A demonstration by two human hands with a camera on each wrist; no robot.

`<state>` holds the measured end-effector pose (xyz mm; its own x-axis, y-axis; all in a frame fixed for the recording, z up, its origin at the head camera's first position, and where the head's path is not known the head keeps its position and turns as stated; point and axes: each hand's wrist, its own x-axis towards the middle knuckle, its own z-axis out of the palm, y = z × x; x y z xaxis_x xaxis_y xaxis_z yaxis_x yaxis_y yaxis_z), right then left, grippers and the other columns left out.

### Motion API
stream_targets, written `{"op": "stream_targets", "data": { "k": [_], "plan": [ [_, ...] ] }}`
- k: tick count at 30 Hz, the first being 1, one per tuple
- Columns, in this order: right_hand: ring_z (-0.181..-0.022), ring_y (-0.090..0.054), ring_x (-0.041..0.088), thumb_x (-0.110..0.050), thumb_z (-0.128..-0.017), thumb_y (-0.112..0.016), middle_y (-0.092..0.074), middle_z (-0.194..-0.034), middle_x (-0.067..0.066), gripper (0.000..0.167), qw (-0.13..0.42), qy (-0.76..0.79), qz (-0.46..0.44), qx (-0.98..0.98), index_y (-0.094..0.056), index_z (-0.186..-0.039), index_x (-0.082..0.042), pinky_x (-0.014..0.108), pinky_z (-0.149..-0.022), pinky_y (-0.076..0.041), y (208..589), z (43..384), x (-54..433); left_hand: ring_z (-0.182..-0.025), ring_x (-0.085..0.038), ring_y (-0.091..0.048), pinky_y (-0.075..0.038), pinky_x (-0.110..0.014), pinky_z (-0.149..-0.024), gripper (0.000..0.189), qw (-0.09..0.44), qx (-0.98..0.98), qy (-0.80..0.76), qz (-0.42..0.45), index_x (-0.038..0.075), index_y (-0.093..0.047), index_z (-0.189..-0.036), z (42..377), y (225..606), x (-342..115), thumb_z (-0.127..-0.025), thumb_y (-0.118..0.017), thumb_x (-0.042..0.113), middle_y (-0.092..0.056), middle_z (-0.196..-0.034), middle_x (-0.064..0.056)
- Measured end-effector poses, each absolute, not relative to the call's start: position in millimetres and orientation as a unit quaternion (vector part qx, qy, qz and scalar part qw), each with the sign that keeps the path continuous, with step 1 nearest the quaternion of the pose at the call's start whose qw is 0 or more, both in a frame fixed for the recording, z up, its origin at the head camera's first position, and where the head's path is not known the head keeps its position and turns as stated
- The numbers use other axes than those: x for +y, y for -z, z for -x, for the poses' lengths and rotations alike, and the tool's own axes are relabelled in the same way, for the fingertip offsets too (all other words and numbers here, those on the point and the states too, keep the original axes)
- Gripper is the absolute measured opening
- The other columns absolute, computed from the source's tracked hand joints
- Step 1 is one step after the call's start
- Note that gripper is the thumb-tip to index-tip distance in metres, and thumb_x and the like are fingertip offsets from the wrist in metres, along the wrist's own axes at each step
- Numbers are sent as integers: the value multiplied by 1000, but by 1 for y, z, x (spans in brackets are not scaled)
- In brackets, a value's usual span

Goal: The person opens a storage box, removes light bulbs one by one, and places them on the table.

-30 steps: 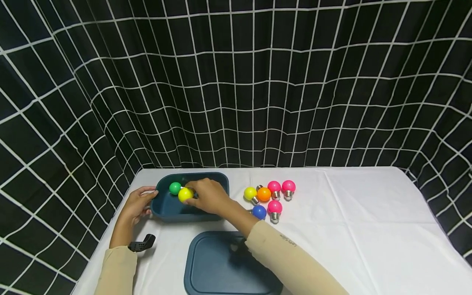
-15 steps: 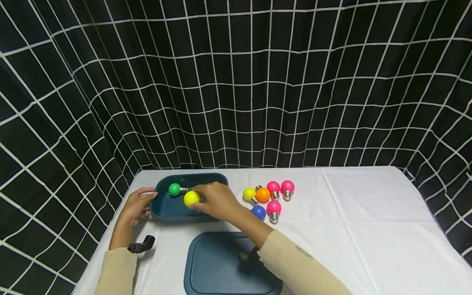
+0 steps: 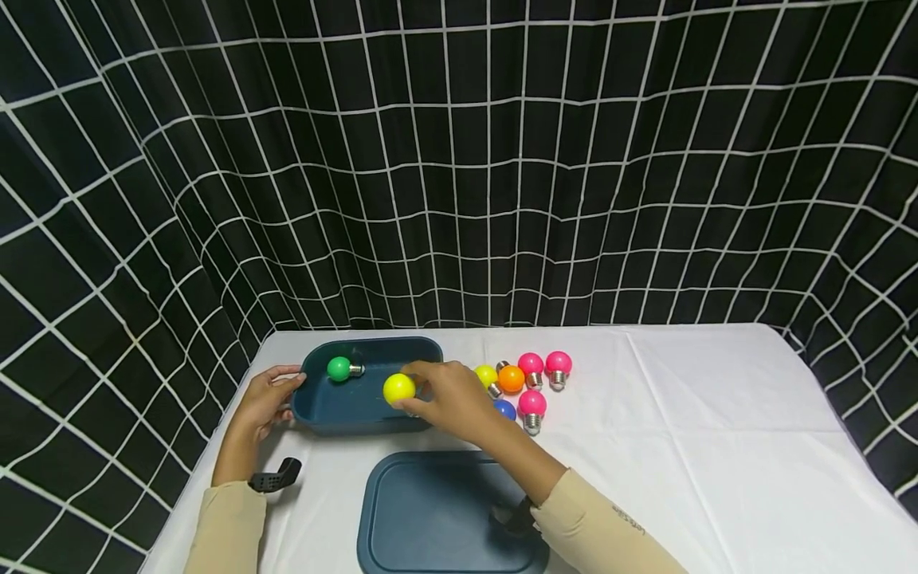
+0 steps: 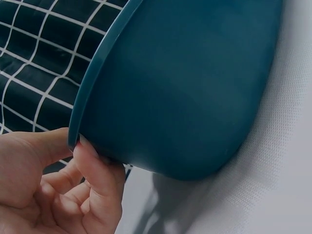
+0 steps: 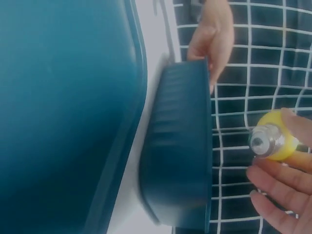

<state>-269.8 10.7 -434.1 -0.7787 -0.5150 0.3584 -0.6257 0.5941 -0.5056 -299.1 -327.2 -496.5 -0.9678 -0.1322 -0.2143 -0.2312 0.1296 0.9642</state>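
A dark blue container (image 3: pixel 344 424) stands at the table's far left. My left hand (image 3: pixel 267 402) pinches its left rim between thumb and fingers, as the left wrist view shows at the container's wall (image 4: pixel 185 87). Inside lies a green light bulb (image 3: pixel 339 369) on its side, its metal base pointing right. Over the container's right half, my right hand (image 3: pixel 459 400) holds a yellow light bulb (image 3: pixel 398 389) between thumb and fingers. In the right wrist view the bulb's silver screw base (image 5: pixel 265 140) faces the camera, above rim height.
Right of the container lie several bulbs: another yellow bulb (image 3: pixel 485 376), an orange bulb (image 3: pixel 511 379), a blue bulb (image 3: pixel 505 410) partly behind my right hand, and pink bulbs (image 3: pixel 532 403). A flat blue lid (image 3: pixel 437 510) lies in front, under my right forearm. Grid-patterned black curtain (image 3: pixel 488 183) surrounds the table.
My right hand has moved right with the yellow bulb, away from the green bulb, which now shows its whole base. My left hand stays on the container's rim.
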Motion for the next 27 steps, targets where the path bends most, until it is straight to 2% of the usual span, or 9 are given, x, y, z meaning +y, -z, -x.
{"op": "stream_targets", "data": {
  "k": [11,18,27],
  "plan": [
    [-84,-71,17,-35,-84,-85,-77,-97,2,46,111,-334,-308,-884,-73,-119,-9,27,-70,-55,440,261,31,-60,-5,-59,-49,-19,-47,47,35,750,-649,121,-2,-46,-142,300,496,-330,-103,-61,20,-68,-85,4],
    [-83,-71,18,-33,-83,-86,-76,-95,1,44,107,-350,-279,-887,-73,-118,-10,23,-66,-54,449,257,50,-60,-5,-59,-49,-19,-47,48,39,748,-651,119,-3,-45,-143,299,498,-329,-103,-61,19,-69,-87,3],
    [-79,-72,18,-25,-81,-88,-76,-92,2,44,106,-361,-259,-890,-73,-117,-7,23,-66,-56,458,260,73,-62,-6,-60,-49,-20,-47,48,41,749,-650,119,-2,-45,-143,303,500,-331,-104,-61,19,-69,-88,2]
  ]
}}
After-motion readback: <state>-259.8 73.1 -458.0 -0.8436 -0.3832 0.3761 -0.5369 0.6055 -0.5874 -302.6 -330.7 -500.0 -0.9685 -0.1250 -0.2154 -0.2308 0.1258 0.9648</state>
